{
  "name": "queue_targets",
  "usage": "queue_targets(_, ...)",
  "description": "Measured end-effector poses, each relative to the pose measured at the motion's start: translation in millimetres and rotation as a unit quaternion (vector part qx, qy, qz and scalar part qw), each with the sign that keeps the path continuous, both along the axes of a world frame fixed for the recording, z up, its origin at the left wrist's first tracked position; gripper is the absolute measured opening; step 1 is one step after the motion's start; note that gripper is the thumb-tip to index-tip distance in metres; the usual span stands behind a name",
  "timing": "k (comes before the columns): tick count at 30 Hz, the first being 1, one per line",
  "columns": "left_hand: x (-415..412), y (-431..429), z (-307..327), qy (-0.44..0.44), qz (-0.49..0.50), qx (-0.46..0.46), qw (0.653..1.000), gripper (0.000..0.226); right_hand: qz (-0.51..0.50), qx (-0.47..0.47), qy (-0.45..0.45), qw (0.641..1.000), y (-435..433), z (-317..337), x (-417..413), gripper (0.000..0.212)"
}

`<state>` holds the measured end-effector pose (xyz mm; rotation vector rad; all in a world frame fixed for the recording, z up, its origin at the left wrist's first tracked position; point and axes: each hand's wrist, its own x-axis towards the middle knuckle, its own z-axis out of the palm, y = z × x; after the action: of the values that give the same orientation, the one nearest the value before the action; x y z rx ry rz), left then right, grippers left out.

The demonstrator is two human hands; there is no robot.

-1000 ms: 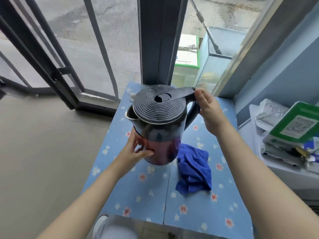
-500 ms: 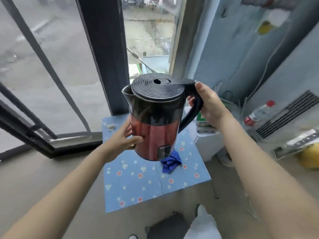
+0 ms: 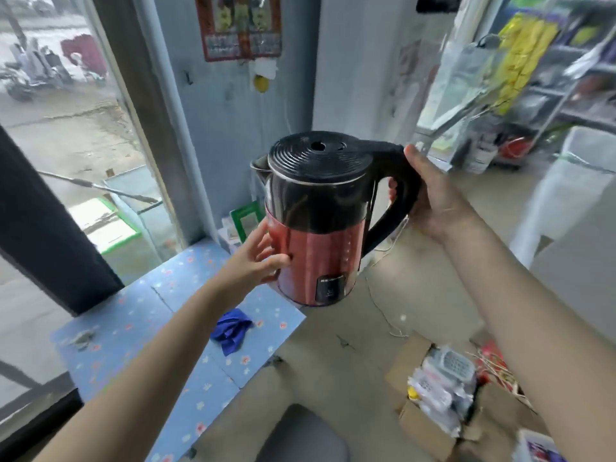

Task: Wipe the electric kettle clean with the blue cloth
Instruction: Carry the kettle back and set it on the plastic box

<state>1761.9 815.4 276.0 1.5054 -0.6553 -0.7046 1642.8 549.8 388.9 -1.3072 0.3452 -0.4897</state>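
Kettle now lifted off table, both hands gripping it (R handle, L body); blue cloth untouched, wiping not begun.

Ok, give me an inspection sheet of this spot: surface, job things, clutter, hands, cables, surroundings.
Surface: blue flowered table, scuffed near its left edge.
Job's things: red and black kettle held in the air, upright, lid shut; blue cloth crumpled on the table, untouched.
Clutter: cardboard box of packets on the floor; green-framed card behind the kettle.
Hands: right hand grips the handle; left hand with fingers flat on the red body.
Cables: thin white wire trailing over the floor.
Surroundings: window to the left, poster on the wall, shelves at right, blurred.
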Motion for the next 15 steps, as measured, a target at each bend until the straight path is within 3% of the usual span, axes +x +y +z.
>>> queue_targets(3,-37,-63,-4,0.01,-0.045,-0.015,0.999,0.11,-0.064,0.016,-0.013,0.998,-41,5,-73,0.034)
queue_targets(7,-98,-141,-9,0.049,-0.091,-0.052,0.993,0.067,-0.141,0.012,-0.016,0.99,-77,11,-173,0.022)
queue_targets(12,-164,-205,-4,0.053,-0.211,-0.035,0.975,0.108,-0.27,0.014,-0.035,0.962,-92,13,-283,0.032)
queue_targets(15,-204,-227,-2,0.054,-0.285,-0.026,0.957,0.092,-0.333,0.03,-0.052,0.941,-86,11,-341,0.033)
